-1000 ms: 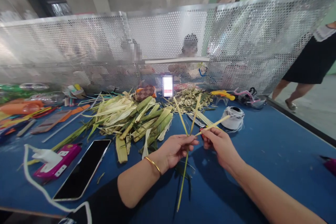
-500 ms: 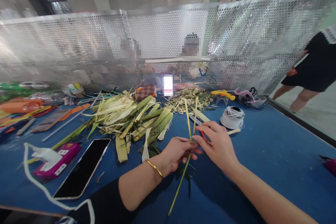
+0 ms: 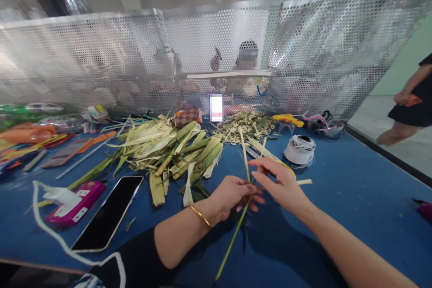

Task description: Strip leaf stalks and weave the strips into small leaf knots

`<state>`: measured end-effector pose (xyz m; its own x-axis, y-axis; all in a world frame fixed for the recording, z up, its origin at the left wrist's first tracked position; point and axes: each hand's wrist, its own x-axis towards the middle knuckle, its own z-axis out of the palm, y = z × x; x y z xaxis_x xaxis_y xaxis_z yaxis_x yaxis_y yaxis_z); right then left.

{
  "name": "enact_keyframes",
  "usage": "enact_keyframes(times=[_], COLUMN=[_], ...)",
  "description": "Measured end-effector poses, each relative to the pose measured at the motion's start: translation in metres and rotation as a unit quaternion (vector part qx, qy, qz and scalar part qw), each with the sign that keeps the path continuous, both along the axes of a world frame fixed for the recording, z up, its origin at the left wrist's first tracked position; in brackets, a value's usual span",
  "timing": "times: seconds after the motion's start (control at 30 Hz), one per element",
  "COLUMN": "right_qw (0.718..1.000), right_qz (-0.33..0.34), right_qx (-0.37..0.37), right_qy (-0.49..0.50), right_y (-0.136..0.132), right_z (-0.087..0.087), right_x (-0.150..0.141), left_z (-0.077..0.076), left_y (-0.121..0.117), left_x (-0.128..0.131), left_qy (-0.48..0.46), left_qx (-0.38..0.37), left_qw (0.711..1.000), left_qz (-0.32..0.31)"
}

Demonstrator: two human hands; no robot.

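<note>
My left hand (image 3: 232,194), with a gold bangle on the wrist, pinches crossed yellow-green leaf strips (image 3: 244,156) just above the blue table (image 3: 354,198). One long strip runs down toward me past the hand. My right hand (image 3: 280,183) sits right beside it, fingers curled round a pale strip that bends over the back of the hand and sticks out to the right. The two hands nearly touch at the crossing point.
A heap of green and pale leaves (image 3: 168,146) lies behind my left hand. A black phone (image 3: 108,213), a pink device (image 3: 72,204), a spool of white string (image 3: 299,149) and a yellow glue gun (image 3: 286,120) lie around. Perforated metal screen (image 3: 303,49) behind; a person stands far right.
My right hand came in toward the left hand and bent its strip over and round the crossing. The strips now stand lower. The person at far right walked further right.
</note>
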<state>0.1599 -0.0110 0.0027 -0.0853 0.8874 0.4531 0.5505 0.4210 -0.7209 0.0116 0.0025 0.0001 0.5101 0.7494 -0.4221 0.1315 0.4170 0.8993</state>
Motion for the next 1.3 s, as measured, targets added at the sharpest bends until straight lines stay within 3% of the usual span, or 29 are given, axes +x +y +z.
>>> enact_keyframes(times=[0.1, 0.17, 0.27, 0.33, 0.4, 0.6, 0.73, 0.83, 1.03, 1.1, 1.2, 1.3], right_qw=[0.998, 0.998, 0.990, 0.960, 0.932, 0.903, 0.898, 0.898, 0.844, 0.856, 0.910, 0.971], right_qz=[0.029, 0.016, -0.018, 0.000, 0.038, 0.081, 0.146, 0.114, 0.073, 0.059, 0.024, -0.055], right_qx=[-0.055, -0.037, 0.139, 0.262, 0.322, 0.308, 0.265, 0.294, 0.376, 0.385, 0.367, 0.231], right_qy=[0.029, 0.037, -0.024, -0.099, -0.162, -0.290, -0.321, -0.307, -0.376, -0.341, -0.192, 0.020], right_y=[-0.009, -0.015, -0.020, -0.023, -0.023, -0.015, -0.015, -0.019, -0.022, -0.023, -0.022, -0.019], right_z=[0.002, 0.002, 0.002, 0.002, 0.001, -0.005, -0.001, 0.000, -0.009, -0.009, -0.005, -0.002], right_x=[-0.011, -0.015, -0.015, -0.014, -0.015, -0.014, -0.009, -0.012, -0.034, -0.035, -0.027, -0.019], left_z=[-0.001, -0.001, 0.001, 0.005, 0.010, 0.024, 0.021, 0.016, 0.011, 0.013, 0.017, 0.022], left_y=[-0.002, -0.001, 0.008, 0.016, 0.022, 0.029, 0.030, 0.027, 0.016, 0.013, 0.008, 0.005], left_x=[0.001, 0.000, -0.005, -0.009, -0.014, -0.023, -0.022, -0.018, -0.011, -0.011, -0.012, -0.013], left_qy=[0.006, -0.003, -0.050, -0.086, -0.116, -0.191, -0.171, -0.173, -0.194, -0.190, -0.161, -0.142], left_qx=[0.013, 0.009, -0.027, -0.068, -0.106, -0.191, -0.155, -0.128, -0.080, -0.039, 0.023, 0.037], left_qw=[1.000, 1.000, 0.996, 0.989, 0.980, 0.951, 0.959, 0.961, 0.960, 0.965, 0.975, 0.984], left_qz=[0.004, 0.024, 0.070, 0.096, 0.123, 0.149, 0.167, 0.174, 0.186, 0.175, 0.149, 0.098])
